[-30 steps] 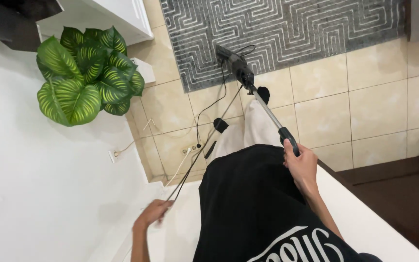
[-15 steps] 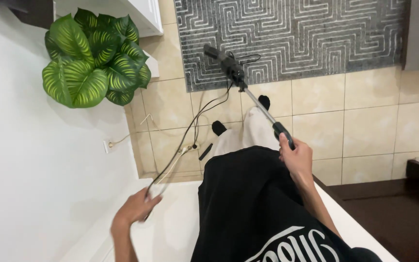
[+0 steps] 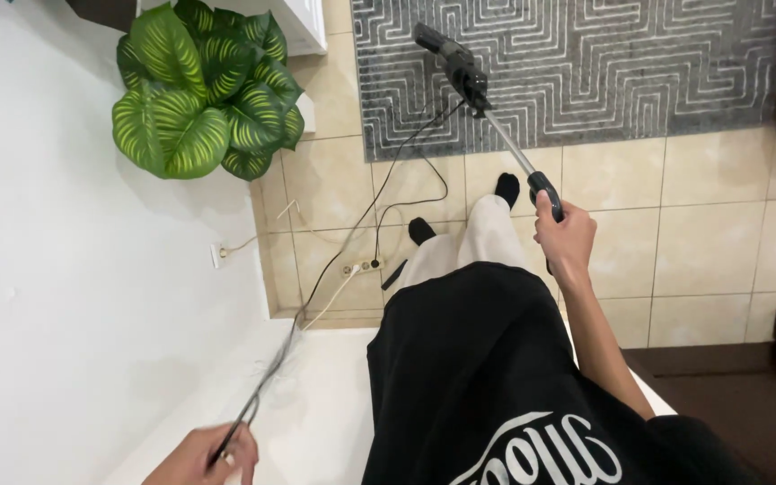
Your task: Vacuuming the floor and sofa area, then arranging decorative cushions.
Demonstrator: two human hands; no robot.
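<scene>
Over the tiled floor (image 3: 702,233), the black handle of a stick vacuum (image 3: 473,85) is clasped by the right hand (image 3: 566,241), its head resting on the grey patterned rug (image 3: 630,63). Low at the left, the black cord (image 3: 334,260) is pinched in the left hand (image 3: 204,458), running up past a leafy plant (image 3: 204,90).

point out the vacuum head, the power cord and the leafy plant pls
vacuum head (image 3: 446,49), head view, on the dark body over the patterned rug.
power cord (image 3: 343,242), head view, on the taut mid-run above the tiles.
leafy plant (image 3: 204,90), head view, on a central striped leaf.
</scene>
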